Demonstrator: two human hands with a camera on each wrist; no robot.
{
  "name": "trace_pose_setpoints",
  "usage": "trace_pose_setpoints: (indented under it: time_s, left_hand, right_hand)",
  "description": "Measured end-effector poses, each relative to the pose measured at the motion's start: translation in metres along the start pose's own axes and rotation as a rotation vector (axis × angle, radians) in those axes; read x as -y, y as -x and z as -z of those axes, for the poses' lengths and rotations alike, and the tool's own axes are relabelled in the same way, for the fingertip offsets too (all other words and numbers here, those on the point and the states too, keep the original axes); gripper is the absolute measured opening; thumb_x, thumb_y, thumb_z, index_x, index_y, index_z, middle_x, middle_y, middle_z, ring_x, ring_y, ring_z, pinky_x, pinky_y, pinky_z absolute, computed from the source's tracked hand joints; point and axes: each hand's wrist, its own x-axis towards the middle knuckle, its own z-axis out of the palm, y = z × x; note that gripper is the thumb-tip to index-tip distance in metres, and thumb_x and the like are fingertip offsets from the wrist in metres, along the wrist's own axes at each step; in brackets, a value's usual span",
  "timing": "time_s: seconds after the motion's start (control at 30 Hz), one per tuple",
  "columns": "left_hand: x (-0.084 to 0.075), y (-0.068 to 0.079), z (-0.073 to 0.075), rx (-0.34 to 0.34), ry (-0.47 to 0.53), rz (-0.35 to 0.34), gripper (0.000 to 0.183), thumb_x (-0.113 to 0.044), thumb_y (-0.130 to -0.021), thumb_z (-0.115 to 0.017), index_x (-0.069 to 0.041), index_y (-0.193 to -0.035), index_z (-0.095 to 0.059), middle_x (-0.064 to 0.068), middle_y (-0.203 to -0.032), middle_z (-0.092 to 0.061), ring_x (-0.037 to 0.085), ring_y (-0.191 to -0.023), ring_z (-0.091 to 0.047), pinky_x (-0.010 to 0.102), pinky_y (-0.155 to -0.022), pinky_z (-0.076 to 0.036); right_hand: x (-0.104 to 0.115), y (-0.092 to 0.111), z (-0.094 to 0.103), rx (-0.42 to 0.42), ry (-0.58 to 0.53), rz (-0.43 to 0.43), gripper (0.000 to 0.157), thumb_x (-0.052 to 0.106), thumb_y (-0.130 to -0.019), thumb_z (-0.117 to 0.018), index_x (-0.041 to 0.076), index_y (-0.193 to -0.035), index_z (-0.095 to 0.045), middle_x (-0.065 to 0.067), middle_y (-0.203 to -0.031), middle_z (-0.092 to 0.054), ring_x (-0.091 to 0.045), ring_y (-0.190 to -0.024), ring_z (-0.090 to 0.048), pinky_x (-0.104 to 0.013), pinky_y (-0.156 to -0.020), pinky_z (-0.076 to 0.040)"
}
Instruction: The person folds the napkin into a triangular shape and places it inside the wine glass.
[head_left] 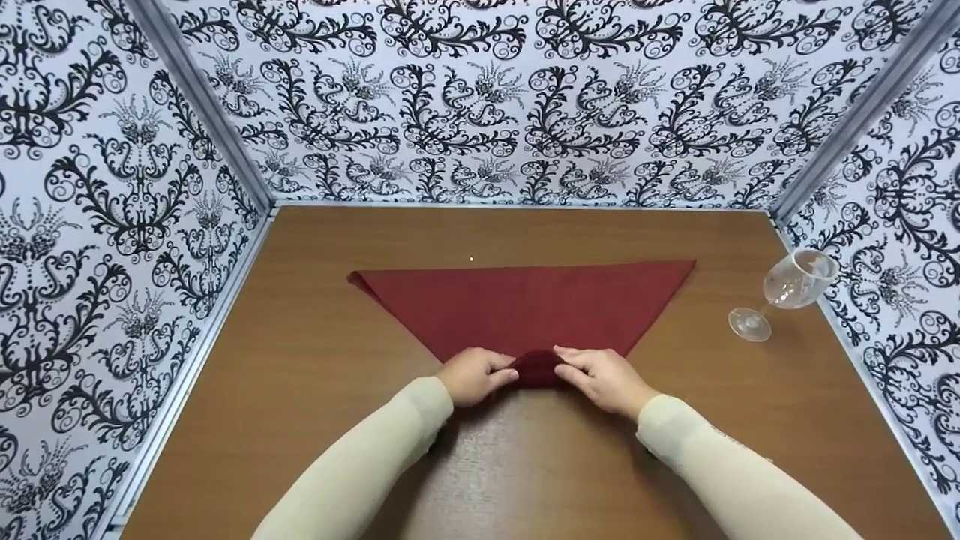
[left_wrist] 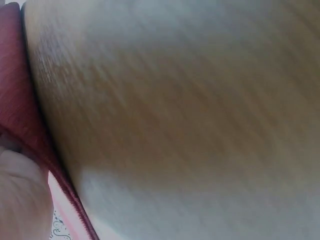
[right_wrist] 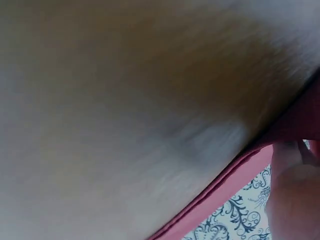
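Observation:
A dark red cloth napkin (head_left: 525,307) lies on the table, its long straight edge at the back and its sides narrowing toward me. At its near end the cloth is folded over and bulges up between my hands. My left hand (head_left: 474,375) pinches this fold on the left, thumb toward me. On the other side my right hand (head_left: 602,376) pinches it as well, fingers pointing inward. In the left wrist view the napkin (left_wrist: 20,90) runs along the left side, by my thumb. The right wrist view catches the napkin's hemmed edge (right_wrist: 220,180) beside my fingers.
A clear stemmed wine glass (head_left: 799,279) stands on its foot at the right side of the brown wooden table (head_left: 315,315). Black-and-white patterned walls (head_left: 480,97) enclose the table at the back, left and right.

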Motion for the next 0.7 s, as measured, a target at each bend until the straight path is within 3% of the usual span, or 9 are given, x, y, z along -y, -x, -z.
trace_pose_setpoints:
  time_s: [0.17,0.33,0.4,0.5,0.57,0.7]
  left_hand:
    - [-0.005,-0.003,0.000,-0.024,-0.016,0.007,0.031,-0.037,-0.103,-0.068,-0.026,-0.131,-0.077,-0.005,-0.121,-0.079,0.013,-0.118,-0.072,0.035,-0.106,-0.054]
    - [-0.008,-0.007,-0.004,-0.110,-0.081,0.033,0.027,-0.028,-0.102,-0.071,-0.018,-0.126,-0.079,-0.001,-0.125,-0.077,0.017,-0.122,-0.070,0.037,-0.108,-0.054]
    - [-0.009,-0.008,-0.006,-0.119,-0.111,0.059,0.031,-0.024,-0.101,-0.072,-0.017,-0.130,-0.077,0.002,-0.128,-0.076,0.019,-0.123,-0.069,0.038,-0.108,-0.054]
    - [-0.011,-0.008,-0.007,-0.107,-0.114,0.095,0.048,-0.016,-0.100,-0.073,-0.017,-0.147,-0.065,0.005,-0.139,-0.070,0.020,-0.125,-0.069,0.038,-0.110,-0.053]
    - [-0.012,-0.008,-0.006,-0.088,-0.118,0.096,0.060,-0.011,-0.099,-0.073,-0.018,-0.155,-0.055,0.006,-0.148,-0.064,0.020,-0.128,-0.067,0.038,-0.112,-0.051]
    - [-0.014,-0.007,-0.004,-0.025,-0.244,0.015,0.063,-0.005,-0.098,-0.071,-0.019,-0.157,-0.053,0.007,-0.162,-0.051,0.022,-0.142,-0.058,0.039,-0.118,-0.046]
  right_hand:
    - [0.003,-0.003,-0.002,-0.032,0.029,-0.032,0.031,0.034,-0.101,-0.070,0.022,-0.129,-0.078,-0.001,-0.131,-0.076,-0.024,-0.126,-0.071,-0.048,-0.108,-0.054]
    - [0.007,-0.005,-0.004,-0.042,0.083,-0.033,0.031,0.030,-0.101,-0.071,0.011,-0.124,-0.080,-0.008,-0.128,-0.077,-0.028,-0.124,-0.072,-0.049,-0.107,-0.055]
    - [0.008,-0.006,-0.005,-0.052,0.100,-0.042,0.030,0.027,-0.100,-0.072,0.008,-0.121,-0.080,-0.010,-0.128,-0.077,-0.030,-0.123,-0.072,-0.049,-0.107,-0.055]
    - [0.010,-0.007,-0.006,-0.056,0.152,-0.063,0.029,0.024,-0.099,-0.074,0.006,-0.121,-0.080,-0.011,-0.130,-0.076,-0.030,-0.125,-0.071,-0.049,-0.108,-0.054]
    - [0.011,-0.006,-0.007,-0.045,0.193,-0.071,0.035,0.023,-0.098,-0.075,0.006,-0.128,-0.076,-0.012,-0.137,-0.072,-0.030,-0.130,-0.068,-0.050,-0.110,-0.052]
    - [0.011,-0.005,-0.006,-0.009,0.281,-0.008,0.049,0.019,-0.096,-0.077,0.009,-0.143,-0.067,-0.014,-0.153,-0.060,-0.033,-0.137,-0.061,-0.052,-0.110,-0.051]
